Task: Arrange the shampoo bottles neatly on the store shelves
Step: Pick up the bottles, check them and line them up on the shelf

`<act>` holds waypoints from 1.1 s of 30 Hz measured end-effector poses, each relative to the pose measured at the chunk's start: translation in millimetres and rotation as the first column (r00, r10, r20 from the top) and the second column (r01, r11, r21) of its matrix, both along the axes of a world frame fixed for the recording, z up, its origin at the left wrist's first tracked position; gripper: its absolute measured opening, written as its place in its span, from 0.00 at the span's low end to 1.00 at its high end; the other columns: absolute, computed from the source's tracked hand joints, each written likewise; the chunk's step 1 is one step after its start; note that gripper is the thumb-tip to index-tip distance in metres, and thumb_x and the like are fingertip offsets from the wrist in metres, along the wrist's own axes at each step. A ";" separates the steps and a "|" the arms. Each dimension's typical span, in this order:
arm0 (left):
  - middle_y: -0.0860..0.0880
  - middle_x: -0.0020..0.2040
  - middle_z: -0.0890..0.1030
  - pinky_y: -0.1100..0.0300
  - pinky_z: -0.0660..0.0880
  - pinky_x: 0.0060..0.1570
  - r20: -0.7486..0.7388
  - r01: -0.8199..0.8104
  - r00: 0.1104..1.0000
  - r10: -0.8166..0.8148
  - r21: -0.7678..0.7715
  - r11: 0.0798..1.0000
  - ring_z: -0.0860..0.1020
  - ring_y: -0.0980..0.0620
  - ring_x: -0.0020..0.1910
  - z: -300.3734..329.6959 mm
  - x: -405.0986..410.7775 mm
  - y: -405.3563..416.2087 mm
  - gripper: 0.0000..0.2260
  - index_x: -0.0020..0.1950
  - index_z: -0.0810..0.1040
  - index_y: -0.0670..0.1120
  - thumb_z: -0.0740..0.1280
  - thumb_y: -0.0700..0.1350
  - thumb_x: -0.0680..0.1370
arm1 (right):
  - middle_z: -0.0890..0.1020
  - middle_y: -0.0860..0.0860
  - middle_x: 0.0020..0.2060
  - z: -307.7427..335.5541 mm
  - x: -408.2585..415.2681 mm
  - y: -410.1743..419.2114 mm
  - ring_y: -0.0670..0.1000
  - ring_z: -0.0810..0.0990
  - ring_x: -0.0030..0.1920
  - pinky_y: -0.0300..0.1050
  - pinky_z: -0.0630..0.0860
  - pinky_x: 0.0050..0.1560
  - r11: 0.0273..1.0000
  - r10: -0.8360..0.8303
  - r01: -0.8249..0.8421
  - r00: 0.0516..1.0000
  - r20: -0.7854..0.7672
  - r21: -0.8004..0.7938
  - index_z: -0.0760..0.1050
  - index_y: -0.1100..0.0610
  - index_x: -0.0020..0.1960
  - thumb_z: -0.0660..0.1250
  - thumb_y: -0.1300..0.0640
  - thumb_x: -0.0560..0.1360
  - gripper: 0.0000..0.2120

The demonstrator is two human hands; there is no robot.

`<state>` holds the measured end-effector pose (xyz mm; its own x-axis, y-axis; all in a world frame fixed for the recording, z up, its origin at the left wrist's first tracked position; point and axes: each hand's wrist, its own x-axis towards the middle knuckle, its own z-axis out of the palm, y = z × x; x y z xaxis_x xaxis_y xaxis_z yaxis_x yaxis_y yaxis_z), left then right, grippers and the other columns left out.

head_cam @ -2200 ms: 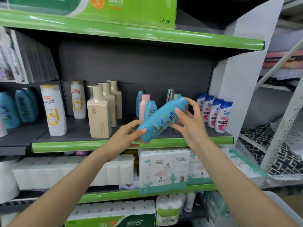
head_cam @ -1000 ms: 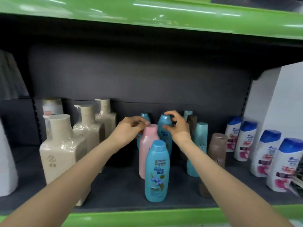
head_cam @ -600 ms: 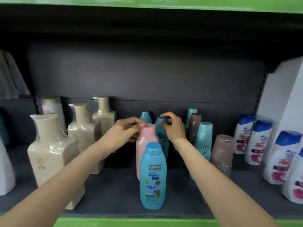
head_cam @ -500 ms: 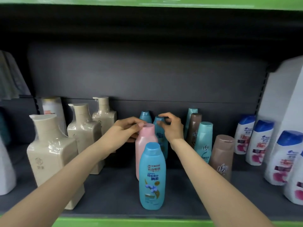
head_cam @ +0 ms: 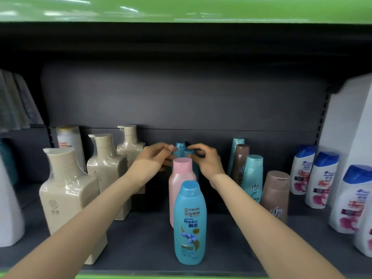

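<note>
Fingers (head_cam: 191,147) of both hands pinch the rear blue bottle's (head_cam: 184,153) cap behind the pink bottle (head_cam: 181,190); steady it upright, aligned with the row.

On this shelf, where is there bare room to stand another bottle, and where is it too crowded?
Bare shelf lies between the front beige pump bottle and the blue Rejoice bottle, and between that bottle and the front brown bottle. It is crowded behind the pink bottle, where both hands work.
</note>
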<state>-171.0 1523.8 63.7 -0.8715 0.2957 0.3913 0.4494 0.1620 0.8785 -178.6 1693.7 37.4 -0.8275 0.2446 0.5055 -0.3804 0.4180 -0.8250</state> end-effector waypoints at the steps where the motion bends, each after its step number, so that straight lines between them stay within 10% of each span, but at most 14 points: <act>1: 0.49 0.42 0.81 0.67 0.73 0.39 -0.053 -0.051 0.997 0.049 -0.035 0.998 0.79 0.59 0.35 4.2 -7.9 1.9 0.08 0.48 0.77 0.45 0.59 0.41 0.81 | 0.81 0.52 0.54 1.9 0.1 0.3 0.48 0.78 0.54 0.39 0.72 0.55 1.000 -0.005 0.005 1.000 -0.003 -0.017 0.79 0.58 0.55 0.68 0.64 0.74 0.11; 10: 0.46 0.62 0.78 0.63 0.65 0.56 -0.146 -0.328 0.943 0.298 -0.270 0.905 0.74 0.45 0.62 9.9 -74.4 36.8 0.12 0.60 0.79 0.44 0.60 0.43 0.80 | 0.81 0.46 0.44 16.1 -10.2 1.6 0.44 0.77 0.44 0.47 0.74 0.56 0.990 -0.053 0.063 0.996 0.078 -0.127 0.81 0.55 0.52 0.69 0.55 0.74 0.08; 23: 0.47 0.51 0.81 0.68 0.69 0.51 -0.124 -0.216 0.973 0.193 -0.201 0.956 0.77 0.51 0.51 -18.5 -100.9 40.2 0.15 0.58 0.79 0.43 0.71 0.35 0.72 | 0.79 0.47 0.38 9.7 -14.5 0.9 0.44 0.75 0.38 0.42 0.73 0.40 0.971 -0.014 0.060 0.980 0.197 -0.230 0.78 0.54 0.43 0.70 0.53 0.73 0.05; 33: 0.46 0.48 0.80 0.64 0.71 0.47 -0.241 -0.190 0.957 0.164 -0.089 0.978 0.75 0.53 0.45 -35.4 -91.8 41.1 0.13 0.51 0.73 0.42 0.70 0.32 0.70 | 0.83 0.52 0.46 8.9 -14.5 0.3 0.50 0.80 0.48 0.49 0.76 0.54 0.969 -0.019 0.068 0.979 0.204 -0.237 0.79 0.55 0.45 0.70 0.53 0.73 0.05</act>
<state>-262.7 1564.8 28.3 -0.8029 0.1977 0.5623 0.5938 0.3466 0.7261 -193.1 1694.0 46.4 -0.8908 0.3771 0.2535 -0.1845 0.2096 -0.9602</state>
